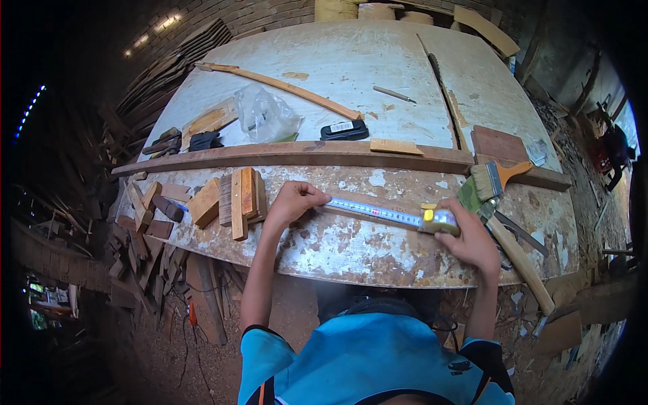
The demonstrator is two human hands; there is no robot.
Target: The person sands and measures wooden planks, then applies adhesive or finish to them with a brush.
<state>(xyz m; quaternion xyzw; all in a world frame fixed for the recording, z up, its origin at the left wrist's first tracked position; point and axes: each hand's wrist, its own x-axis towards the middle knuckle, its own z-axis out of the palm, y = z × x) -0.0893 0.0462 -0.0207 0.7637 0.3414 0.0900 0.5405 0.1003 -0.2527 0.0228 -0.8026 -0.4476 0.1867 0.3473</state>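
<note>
you are at a worn, paint-flaked desk [378, 250] in a dim workshop with brick walls and stacked timber, wood scraps littering the dirt floor. a tape measure [439, 219] lies stretched across the desk's near part, its blade [374, 211] running left from the yellow case. your right hand [469, 239] is curled around the case, fingers closed on it. your left hand [293, 200] is bent into a loose fist with its fingertips pressing the free end of the blade down onto the desk. just left of that hand sits a cluster of short wooden blocks [233, 199], some stacked across each other, with more offcuts spilling over the desk's left edge. just right of your right hand lie a paintbrush [496, 177] with an orange handle and a hammer [516, 256] with a long wooden handle reaching over the desk's edge. beyond the blade a long reddish plank [297, 154] runs across the desk. farther back lie a clear plastic bag [264, 113], a black rectangular tool [344, 129], a curved wooden strip [283, 86] and a pencil [393, 94]. your blue shirt fills the lower edge.
</note>
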